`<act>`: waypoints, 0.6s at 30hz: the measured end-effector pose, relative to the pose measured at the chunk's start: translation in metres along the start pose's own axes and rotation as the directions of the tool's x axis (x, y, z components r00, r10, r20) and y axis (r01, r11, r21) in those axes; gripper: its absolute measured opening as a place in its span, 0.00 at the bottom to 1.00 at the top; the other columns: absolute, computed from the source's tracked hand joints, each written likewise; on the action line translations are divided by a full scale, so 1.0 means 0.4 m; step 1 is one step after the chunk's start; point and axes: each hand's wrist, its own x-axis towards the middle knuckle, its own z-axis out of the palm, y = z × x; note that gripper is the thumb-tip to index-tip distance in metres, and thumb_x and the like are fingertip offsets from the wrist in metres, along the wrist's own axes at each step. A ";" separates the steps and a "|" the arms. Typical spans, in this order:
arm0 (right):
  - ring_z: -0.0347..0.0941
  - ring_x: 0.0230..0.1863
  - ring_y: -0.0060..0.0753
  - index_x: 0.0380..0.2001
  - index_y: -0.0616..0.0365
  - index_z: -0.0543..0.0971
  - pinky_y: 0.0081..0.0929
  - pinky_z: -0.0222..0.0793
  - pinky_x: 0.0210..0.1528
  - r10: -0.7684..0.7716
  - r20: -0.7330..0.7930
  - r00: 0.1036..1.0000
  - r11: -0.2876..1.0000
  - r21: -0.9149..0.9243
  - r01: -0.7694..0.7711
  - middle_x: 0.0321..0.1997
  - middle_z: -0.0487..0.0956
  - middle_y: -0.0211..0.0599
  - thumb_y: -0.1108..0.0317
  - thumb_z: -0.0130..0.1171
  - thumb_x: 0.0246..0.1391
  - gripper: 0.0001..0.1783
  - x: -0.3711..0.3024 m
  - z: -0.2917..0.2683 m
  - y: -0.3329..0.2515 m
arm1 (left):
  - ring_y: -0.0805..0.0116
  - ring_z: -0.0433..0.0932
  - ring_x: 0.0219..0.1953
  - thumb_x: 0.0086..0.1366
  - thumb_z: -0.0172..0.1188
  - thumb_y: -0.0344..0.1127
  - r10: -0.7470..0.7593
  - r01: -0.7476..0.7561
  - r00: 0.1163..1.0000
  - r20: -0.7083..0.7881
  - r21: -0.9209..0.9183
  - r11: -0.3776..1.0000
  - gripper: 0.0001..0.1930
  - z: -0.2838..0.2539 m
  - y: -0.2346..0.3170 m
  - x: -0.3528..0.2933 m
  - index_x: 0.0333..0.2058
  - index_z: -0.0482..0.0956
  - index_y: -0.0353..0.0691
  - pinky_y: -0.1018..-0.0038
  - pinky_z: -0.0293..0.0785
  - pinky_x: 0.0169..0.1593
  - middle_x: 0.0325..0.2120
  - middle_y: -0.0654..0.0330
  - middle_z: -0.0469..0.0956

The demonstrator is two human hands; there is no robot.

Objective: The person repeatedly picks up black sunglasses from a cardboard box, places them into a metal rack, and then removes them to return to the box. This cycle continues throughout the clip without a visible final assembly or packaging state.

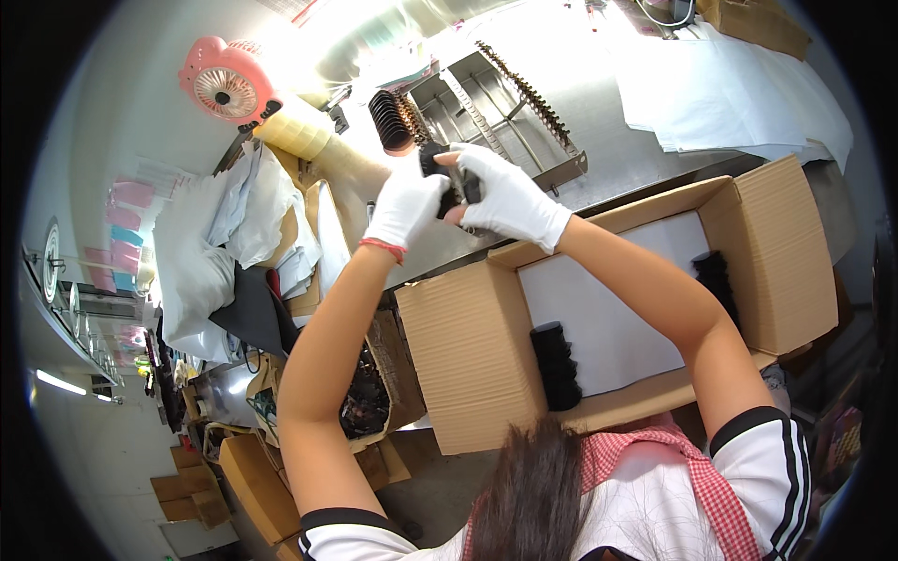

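In a white glove, my left hand [408, 202] is closed round a dark piece in front of the metal rack. My right hand [510, 194], gloved with bare fingertips, pinches a small black part [471, 190] close beside it. Another black piece [432, 159] shows between the two hands; whether these are one object I cannot tell. Just beyond them stands a row of black discs [389, 120] beside coppery ridged pieces [412, 118]. The metal rack [557, 175] carries more brown ridged pieces along its far side [524, 84].
An open cardboard box [468, 351] lies below my forearms, with a black bristly bundle [557, 366] at its left and another [716, 280] at its right. A pink fan [223, 84] stands at the upper left. White sheets [739, 93] cover the bench's right end.
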 end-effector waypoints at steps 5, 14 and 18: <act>0.65 0.62 0.51 0.63 0.57 0.67 0.36 0.63 0.66 -0.046 -0.021 0.999 0.984 -0.174 0.042 0.59 0.68 0.50 0.62 0.77 0.37 0.48 0.002 0.036 -0.030 | 0.49 0.79 0.38 0.62 0.53 0.27 0.086 -0.085 0.994 0.072 -0.016 0.996 0.14 0.032 -0.011 -0.038 0.46 0.72 0.31 0.62 0.76 0.42 0.38 0.45 0.75; 0.71 0.54 0.46 0.50 0.54 0.76 0.34 0.69 0.59 -0.126 0.154 0.980 0.979 -0.142 0.148 0.46 0.75 0.44 0.68 0.71 0.41 0.28 0.021 -0.016 -0.005 | 0.50 0.78 0.40 0.61 0.58 0.29 0.416 -0.433 0.802 0.428 -0.062 0.899 0.18 -0.040 -0.014 -0.016 0.49 0.68 0.33 0.62 0.75 0.43 0.42 0.47 0.75; 0.74 0.49 0.46 0.45 0.50 0.76 0.38 0.74 0.52 -0.051 -0.111 0.993 0.903 -0.429 -0.001 0.43 0.75 0.41 0.65 0.67 0.45 0.21 0.045 -0.057 0.066 | 0.60 0.75 0.49 0.64 0.63 0.45 0.026 -0.045 0.983 0.181 0.101 0.994 0.29 -0.095 -0.146 0.119 0.57 0.67 0.33 0.71 0.71 0.55 0.49 0.47 0.74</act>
